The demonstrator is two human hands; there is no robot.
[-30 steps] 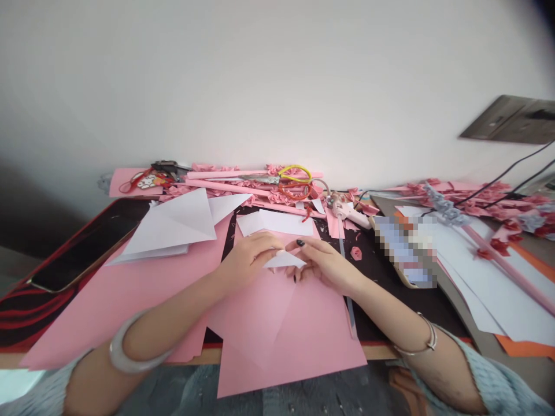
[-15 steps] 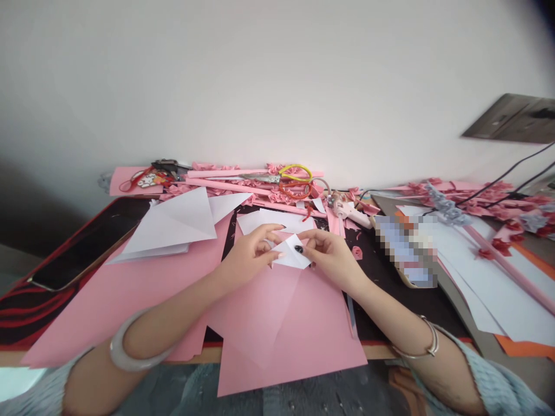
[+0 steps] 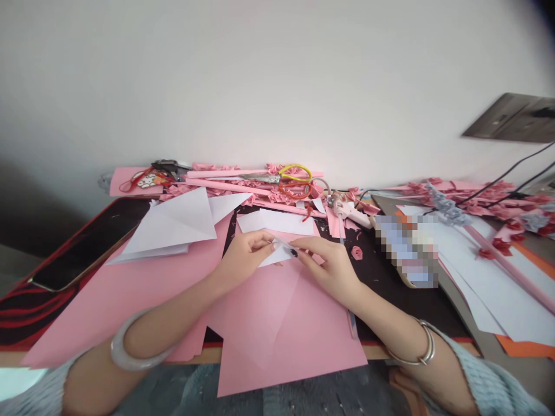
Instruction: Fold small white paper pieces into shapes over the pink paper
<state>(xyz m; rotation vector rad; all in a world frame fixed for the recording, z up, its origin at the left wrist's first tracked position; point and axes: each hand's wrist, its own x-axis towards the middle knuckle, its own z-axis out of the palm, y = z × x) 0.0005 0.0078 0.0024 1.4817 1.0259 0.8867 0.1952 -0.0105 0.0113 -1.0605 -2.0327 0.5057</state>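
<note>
Small white paper: it is folded, and it sits between the two hands, over the far part of the pink sheet; I cannot tell if it touches the sheet. The small white paper has a pointy look.
Left hand: the left hand pinches the left side of the small white paper, thumb near and pointing finger far. The other fingers are too hidden to tell.
Right hand: the right hand pinches the right end with its thumb and pointing finger. The thumb has a dark nail. I cannot tell how the other fingers are.
Wrists: a pale bangle on the left arm, a shiny bracelet on the right.
Pink sheet: the pink sheet lies under the hands and pokes past the near edge of the table.
Left side: a big white folded paper lies on more pink paper, with a black phone farther left.
Far side: scissors with yellow and orange handles lie on pink sticks. A glue gun is to their right.
Right side: a little pink flower, then a phone with a blurry screen, then white sheets.
</note>
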